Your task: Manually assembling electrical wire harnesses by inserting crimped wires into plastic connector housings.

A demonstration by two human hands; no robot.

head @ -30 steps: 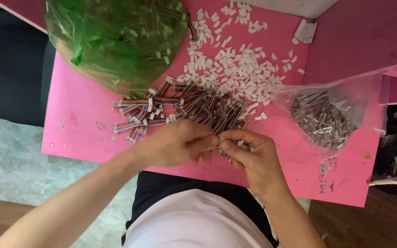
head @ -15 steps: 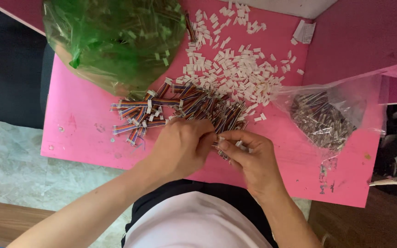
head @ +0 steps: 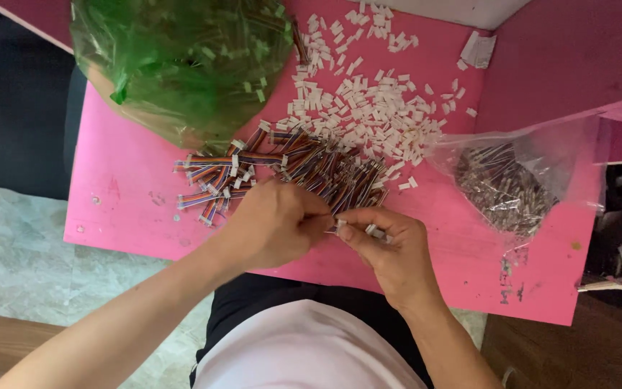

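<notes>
Pink tabletop [head: 131, 209]: left hand [head: 275, 223] and right hand [head: 386, 248] pinch one small white plastic connector [head: 341, 225]; pile of striped ribbon wires [head: 304, 167] at twelve o'clock could snag and scatter.

I have one view only, from the head camera. It looks almost straight down from above my lap onto the pink tabletop [head: 138, 209], close in. The near edge runs across mid-frame; the far right corner is cut off at top.
</notes>
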